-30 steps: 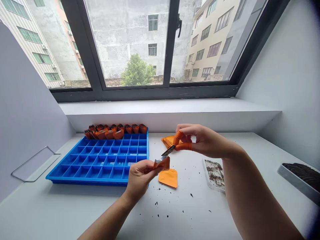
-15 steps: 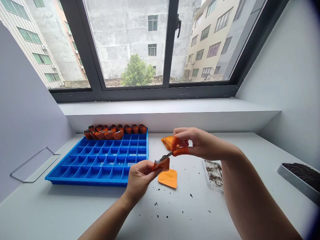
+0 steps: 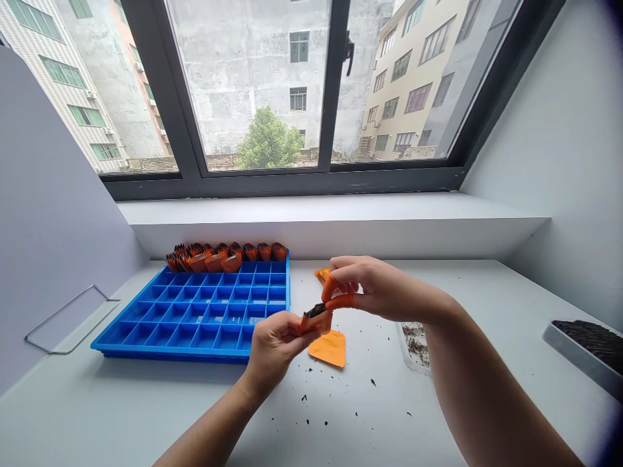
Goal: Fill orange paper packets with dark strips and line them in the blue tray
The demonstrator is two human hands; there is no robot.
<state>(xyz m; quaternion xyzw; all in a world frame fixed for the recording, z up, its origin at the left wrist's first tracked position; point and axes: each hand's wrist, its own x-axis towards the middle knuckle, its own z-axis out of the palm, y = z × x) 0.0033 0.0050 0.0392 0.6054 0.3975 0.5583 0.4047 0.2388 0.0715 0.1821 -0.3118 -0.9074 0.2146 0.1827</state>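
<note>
My left hand [image 3: 275,344] pinches a small orange pouch [image 3: 316,322] by its left side, with its mouth tilted up. Dark, thin flaky strips [image 3: 316,311] stick out of that mouth. At the pouch's upper edge, my right hand [image 3: 357,285], with orange covers on thumb and forefinger, is closed on the outer end of the strips. How far down they reach is hidden inside the pouch. Just below lies a flat orange pouch [image 3: 328,349] on the white table. A stack of orange pouches [image 3: 322,275] is partly hidden behind my right hand.
A blue compartment tray [image 3: 178,353] stands at left, with filled orange pouches [image 3: 214,259] in its back rows. Right of my hands is a clear tray [image 3: 413,347] with dark crumbs. A box of black strips [image 3: 586,344] sits far right. Dark bits [image 3: 373,383] litter the table.
My right hand has moved down and left toward the pouch, and the dark strips sit deeper in its mouth. My left hand has stayed nearly in place.
</note>
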